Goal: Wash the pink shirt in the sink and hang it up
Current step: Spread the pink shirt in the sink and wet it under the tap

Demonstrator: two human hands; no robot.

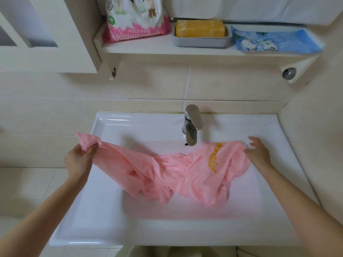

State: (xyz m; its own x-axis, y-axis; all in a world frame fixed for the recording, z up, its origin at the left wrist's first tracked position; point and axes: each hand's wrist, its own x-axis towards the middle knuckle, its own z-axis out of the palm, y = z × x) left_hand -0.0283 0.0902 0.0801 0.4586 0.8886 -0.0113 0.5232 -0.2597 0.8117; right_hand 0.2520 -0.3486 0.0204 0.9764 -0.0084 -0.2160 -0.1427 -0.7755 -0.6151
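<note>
Now | left hand pinches crumpled pink shirt | right hand pinches its edge | glossy sink

Shirt hangs over the sink basin, in front of the faucet at the rear rim. Left hand holds its left end, right hand its right. On the shelf above stand 3 items, left to right: powder bag, soap dish, packet.

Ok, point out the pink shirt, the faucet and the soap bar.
pink shirt (pixel 167 173): head view, bunched middle of the cloth.
faucet (pixel 191 135): head view, on its spout.
soap bar (pixel 200 28): head view, its top face.
</note>
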